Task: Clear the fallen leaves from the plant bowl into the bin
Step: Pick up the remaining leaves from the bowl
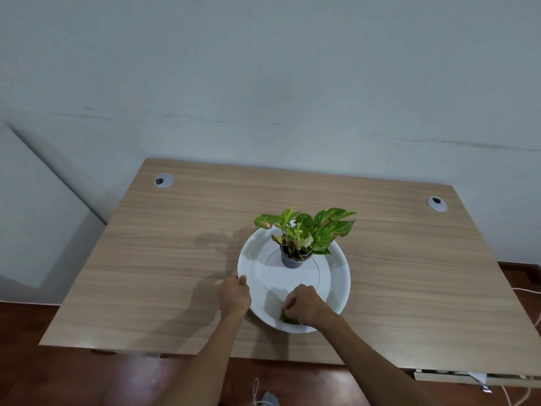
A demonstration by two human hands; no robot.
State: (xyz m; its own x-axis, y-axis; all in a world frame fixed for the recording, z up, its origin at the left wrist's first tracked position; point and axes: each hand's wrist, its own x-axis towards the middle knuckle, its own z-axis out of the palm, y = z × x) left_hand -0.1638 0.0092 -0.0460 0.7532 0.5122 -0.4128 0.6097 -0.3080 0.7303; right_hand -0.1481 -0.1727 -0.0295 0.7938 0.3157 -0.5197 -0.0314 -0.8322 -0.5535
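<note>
Right hand (303,303) pinching leaves (288,319)

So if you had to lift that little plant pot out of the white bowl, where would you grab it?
Probably by the dark pot itself, low on its wall, coming from the near side. The leaves spread wide over the rim and lean away, so from above they block the way, while the near wall is bare and upright in the white bowl.
</note>
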